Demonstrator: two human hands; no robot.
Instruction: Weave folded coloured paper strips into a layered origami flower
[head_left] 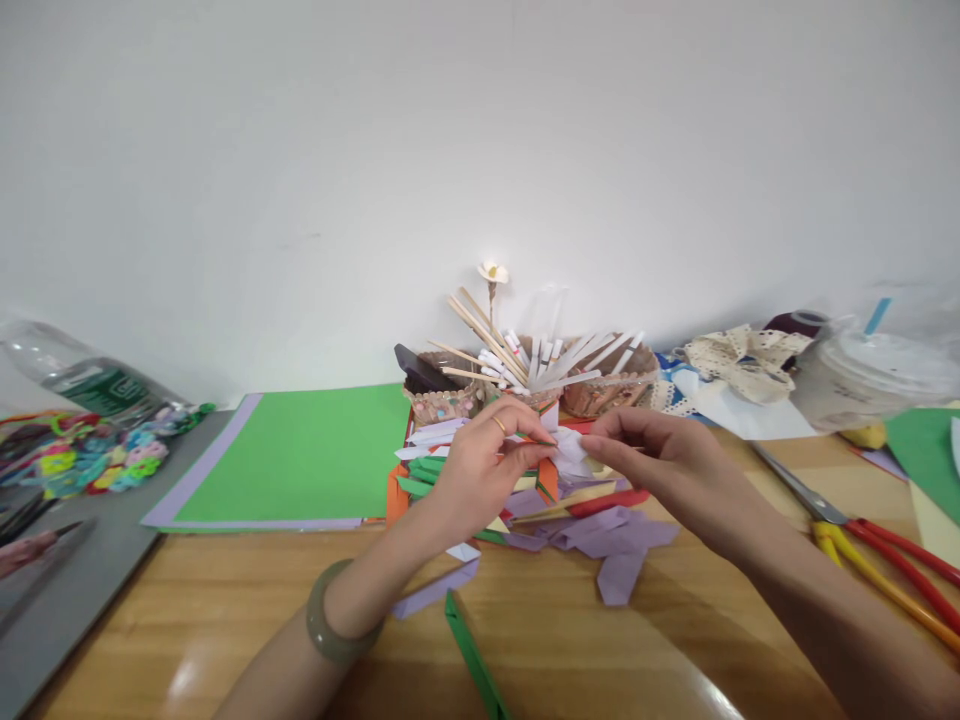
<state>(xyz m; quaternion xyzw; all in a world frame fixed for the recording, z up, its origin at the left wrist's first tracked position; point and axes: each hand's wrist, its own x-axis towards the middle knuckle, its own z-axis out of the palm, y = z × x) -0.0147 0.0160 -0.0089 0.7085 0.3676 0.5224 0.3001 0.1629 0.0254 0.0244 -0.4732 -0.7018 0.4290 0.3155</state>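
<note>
Between my two hands, above the heap of paper strips, is a small folded white paper piece (568, 452). My left hand (491, 455), with a ring and a bangle at the wrist, pinches its left side. At its right edge, my right hand (652, 455) closes thumb and fingers on the same paper. Folds of the piece are partly hidden by my fingertips. Below it lie folded purple paper strips (619, 545), with orange and green ones beside them. A folded green paper strip (476, 655) lies nearer me on the wooden table (247, 620).
Behind my hands stand woven baskets (450, 400) with sticks and white tubes. Green paper sheets (300, 455) lie left. Scissors (825, 510) with red and yellow handles and a lidded plastic cup (862, 370) are right. A plastic bottle (97, 385) lies far left.
</note>
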